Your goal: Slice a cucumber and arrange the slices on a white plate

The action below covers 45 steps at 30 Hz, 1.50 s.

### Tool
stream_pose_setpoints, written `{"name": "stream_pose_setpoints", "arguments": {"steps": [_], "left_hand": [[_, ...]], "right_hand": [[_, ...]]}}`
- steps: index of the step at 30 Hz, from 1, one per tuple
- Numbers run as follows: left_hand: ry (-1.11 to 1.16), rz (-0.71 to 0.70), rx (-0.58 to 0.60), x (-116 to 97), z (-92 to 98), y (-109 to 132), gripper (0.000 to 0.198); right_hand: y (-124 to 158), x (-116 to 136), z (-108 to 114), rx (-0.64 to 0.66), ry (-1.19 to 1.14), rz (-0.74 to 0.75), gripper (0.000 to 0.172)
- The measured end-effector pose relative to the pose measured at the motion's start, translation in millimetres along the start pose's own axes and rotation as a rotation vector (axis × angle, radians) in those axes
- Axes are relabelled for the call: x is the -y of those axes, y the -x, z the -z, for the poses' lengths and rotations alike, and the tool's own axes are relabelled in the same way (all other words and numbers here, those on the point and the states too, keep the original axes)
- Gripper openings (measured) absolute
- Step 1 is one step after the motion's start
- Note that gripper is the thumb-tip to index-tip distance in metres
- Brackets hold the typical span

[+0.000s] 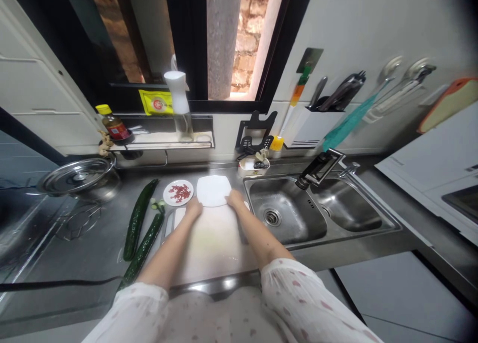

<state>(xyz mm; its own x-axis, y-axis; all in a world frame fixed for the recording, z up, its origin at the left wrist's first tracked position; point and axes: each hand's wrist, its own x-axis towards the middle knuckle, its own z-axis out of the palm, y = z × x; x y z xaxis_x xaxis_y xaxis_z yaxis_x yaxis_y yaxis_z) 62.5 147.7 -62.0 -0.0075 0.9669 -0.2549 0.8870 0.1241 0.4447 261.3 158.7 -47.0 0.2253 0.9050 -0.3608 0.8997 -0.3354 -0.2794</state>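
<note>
My left hand (194,206) and my right hand (236,198) both reach forward over a white cutting board (209,243) and touch the near edge of an empty white square plate (213,189), one at each near corner. The fingers curl against the plate rim. A small round plate (178,192) with chopped red pieces sits left of it. Two long dark cucumbers (139,218) lie on the steel counter left of the board, with cut cucumber ends (159,203) beside them. A knife (170,223) rests at the board's left edge.
A double steel sink (321,208) with a black tap (319,168) lies to the right. A pot lid (76,176) and a wire trivet (80,221) sit at far left. A shelf (164,139) holds a sauce bottle (114,125) and a spray bottle (180,104). Utensils hang on the wall.
</note>
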Motion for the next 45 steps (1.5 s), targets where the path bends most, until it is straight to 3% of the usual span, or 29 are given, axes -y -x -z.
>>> {"name": "stream_pose_setpoints", "arguments": {"steps": [5, 10, 14, 18, 24, 31, 45], "left_hand": [[0.021, 0.034, -0.020, 1.0, 1.8, 17.9, 0.041], [0.185, -0.031, -0.128, 19.1, 5.3, 59.3, 0.048], [0.183, -0.090, -0.259, 56.0, 19.1, 88.3, 0.043], [-0.011, -0.090, -0.391, 104.0, 37.3, 103.6, 0.040], [-0.192, 0.066, -0.396, 152.9, 47.6, 116.6, 0.048], [-0.229, 0.079, -0.279, 158.9, 50.4, 114.4, 0.053], [-0.274, 0.167, -0.140, 152.1, 57.2, 120.5, 0.053]], "right_hand": [[19.7, -4.2, 8.1, -0.100, -0.061, -0.032, 0.047], [52.6, -27.4, 11.8, -0.215, -0.147, 0.003, 0.042], [88.2, -62.5, 6.2, -0.220, -0.147, 0.063, 0.033], [125.3, -95.5, -0.4, -0.192, -0.102, 0.073, 0.029], [161.3, -112.7, -2.1, -0.058, 0.006, 0.034, 0.031], [165.3, -109.1, -2.4, -0.026, 0.007, -0.026, 0.040], [162.6, -103.8, -1.0, 0.010, 0.032, -0.068, 0.040]]}}
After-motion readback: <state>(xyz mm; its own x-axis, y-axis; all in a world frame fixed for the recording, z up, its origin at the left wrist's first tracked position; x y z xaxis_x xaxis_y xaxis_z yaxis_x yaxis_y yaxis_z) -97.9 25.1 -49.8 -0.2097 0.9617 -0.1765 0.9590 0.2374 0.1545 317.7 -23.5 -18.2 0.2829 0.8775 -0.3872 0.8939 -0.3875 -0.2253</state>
